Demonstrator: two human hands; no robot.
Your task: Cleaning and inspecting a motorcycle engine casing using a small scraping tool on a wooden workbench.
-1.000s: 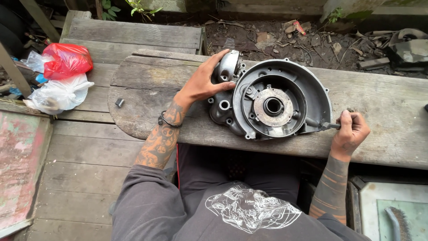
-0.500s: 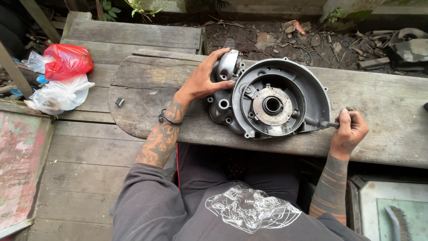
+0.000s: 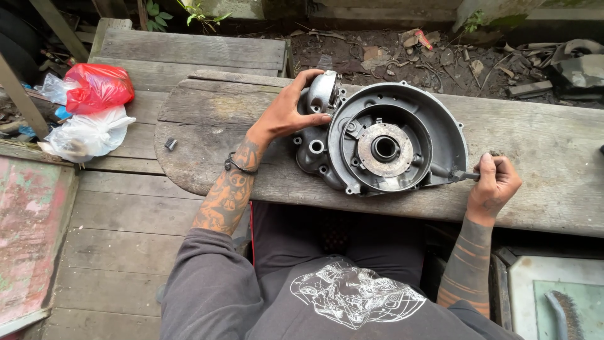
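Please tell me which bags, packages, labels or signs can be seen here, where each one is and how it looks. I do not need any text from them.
Red plastic bag: far left on the wooden planks, bulging, knotted, shiny red.
White plastic bag: just in front of the red one, touching it, crumpled, translucent white.
Clear plastic bag: behind the red one, partly hidden.
No labels, signs or screens are visible.

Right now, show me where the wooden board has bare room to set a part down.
Bare: the weathered wooden board right of the right hand, and its rounded end left of the left hand. Crowded: the middle, under the round grey metal engine cover. A small dark bolt lies off its left edge.
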